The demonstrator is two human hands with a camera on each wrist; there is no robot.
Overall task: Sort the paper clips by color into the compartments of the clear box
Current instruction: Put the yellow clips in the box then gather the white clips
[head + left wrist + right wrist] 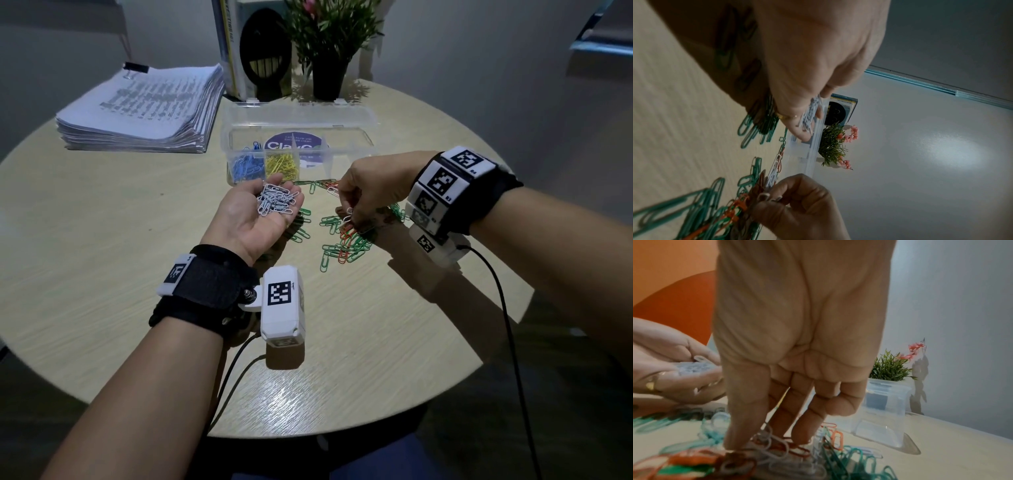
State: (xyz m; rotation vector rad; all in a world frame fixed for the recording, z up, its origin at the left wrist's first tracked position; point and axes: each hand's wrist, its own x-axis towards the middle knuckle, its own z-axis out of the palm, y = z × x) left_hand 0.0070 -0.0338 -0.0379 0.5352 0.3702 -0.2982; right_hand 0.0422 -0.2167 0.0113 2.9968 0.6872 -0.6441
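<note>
White clips are being gathered. A heap of white clips (276,202) is cupped in the upturned left hand (255,219), fingers relaxed, at 6 o'clock of the clear box (294,147). One white clip (348,215) is pinched by the right hand (371,197) fingers over the green and orange pile (346,243) on the worktop (102,240). Blue clips (245,168) and yellow clips (282,166) are already sorted into the box's left compartments. Next, a transfer into the left palm is probably called for. Right fingertips are blurred; remaining compartments are hard to make out.
</note>
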